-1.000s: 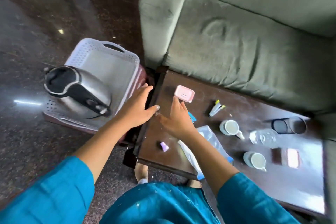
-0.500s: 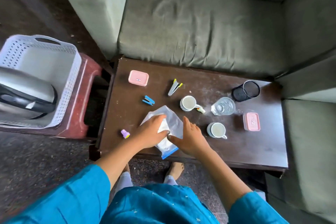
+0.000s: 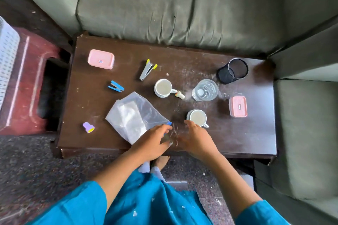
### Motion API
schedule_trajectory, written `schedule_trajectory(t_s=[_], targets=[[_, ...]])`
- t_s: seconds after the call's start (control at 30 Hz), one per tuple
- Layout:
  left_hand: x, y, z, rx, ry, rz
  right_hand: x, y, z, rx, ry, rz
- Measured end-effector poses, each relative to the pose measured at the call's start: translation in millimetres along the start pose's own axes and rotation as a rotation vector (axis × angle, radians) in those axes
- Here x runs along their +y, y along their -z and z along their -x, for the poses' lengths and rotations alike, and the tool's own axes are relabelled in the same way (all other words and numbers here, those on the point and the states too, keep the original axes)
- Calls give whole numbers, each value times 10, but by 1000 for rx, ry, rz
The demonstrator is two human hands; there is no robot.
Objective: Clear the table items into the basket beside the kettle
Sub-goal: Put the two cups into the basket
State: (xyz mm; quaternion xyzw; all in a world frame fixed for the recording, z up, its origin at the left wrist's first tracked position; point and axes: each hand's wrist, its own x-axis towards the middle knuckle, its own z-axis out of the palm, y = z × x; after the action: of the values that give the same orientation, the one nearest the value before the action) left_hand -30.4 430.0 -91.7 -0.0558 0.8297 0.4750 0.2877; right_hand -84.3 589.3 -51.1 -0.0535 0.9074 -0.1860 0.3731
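Observation:
On the dark wooden table lie a clear zip bag, two white mugs, a glass, two pink boxes, a blue clip, a grey-yellow clip, a purple cap and a tipped black mesh cup. My left hand lies over the bag's near corner, motion-blurred. My right hand is spread, fingertips beside the nearer mug. Only a strip of the white basket shows at the left edge. The kettle is out of view.
The basket rests on a red stool left of the table. A green sofa wraps the far and right sides. A small cork-like piece lies by the farther mug. Dark speckled floor is below.
The view swung right from the basket and kettle to the table. Both hands went from the table's left end onto the bag, then slid right toward the nearer mug.

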Motion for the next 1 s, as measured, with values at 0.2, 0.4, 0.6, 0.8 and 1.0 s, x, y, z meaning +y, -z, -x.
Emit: schedule_trajectory(t_s=[0.2,0.4,0.6,0.8,1.0], targets=[[11,-58,-401,-53,-46,-82,287,-52,-219,182,-126,5],[-39,-4,-777,8,-109,-123,536,-86,-448,327,-129,175],[-218,66,-1022,116,-177,-174,612,-239,-664,365,-126,266],[-297,65,-1241,238,-230,-163,689,-373,-839,298,-157,300],[-243,94,-1273,366,-344,-324,774,-431,-923,221,-126,245]])
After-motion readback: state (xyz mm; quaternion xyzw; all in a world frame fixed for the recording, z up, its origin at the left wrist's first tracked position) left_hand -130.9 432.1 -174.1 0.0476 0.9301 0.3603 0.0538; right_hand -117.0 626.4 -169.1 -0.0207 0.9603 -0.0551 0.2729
